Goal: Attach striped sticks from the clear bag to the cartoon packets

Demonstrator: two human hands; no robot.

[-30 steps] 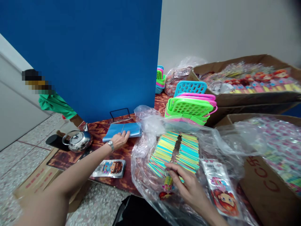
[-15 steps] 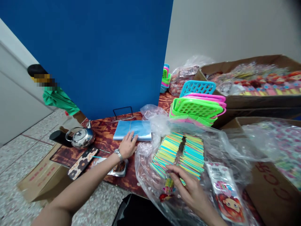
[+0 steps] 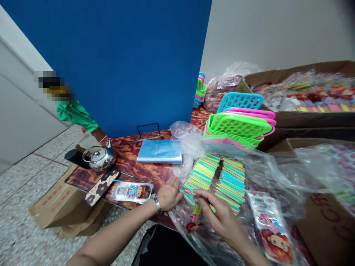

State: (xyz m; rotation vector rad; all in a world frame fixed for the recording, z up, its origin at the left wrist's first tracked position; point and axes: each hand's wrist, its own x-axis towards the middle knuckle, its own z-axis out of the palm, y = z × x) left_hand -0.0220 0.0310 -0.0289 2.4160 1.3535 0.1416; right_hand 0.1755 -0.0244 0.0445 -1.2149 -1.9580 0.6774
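Note:
My left hand [image 3: 168, 194], with a watch at the wrist, lies with fingers spread at the edge of a clear plastic sheet, beside the colored sticks. The fingers of my right hand [image 3: 217, 210] pinch the top of a small printed packet [image 3: 196, 212] with a red-haired figure at its lower end. Two rows of yellow, blue and red sticks [image 3: 230, 181] lie on the clear plastic [image 3: 256, 166]. A blue stack of film [image 3: 159, 152] rests behind my left hand. To its left is a silver printed pouch [image 3: 133, 192], and another pouch [image 3: 271, 225] lies right of my right hand.
Green, pink and blue baskets [image 3: 241, 123] stand behind the sticks. Cartons [image 3: 310, 120] of packets fill the right side. A kettle [image 3: 101, 157] and a flower-patterned phone [image 3: 102, 186] are at the left, near a paper bag [image 3: 52, 207]. A person in green [image 3: 76, 114] is beyond the blue panel.
My left hand has come off the blue stack, down and right to the plastic's edge, uncovering the silver pouch. My right hand still pinches the packet. The view has shifted slightly.

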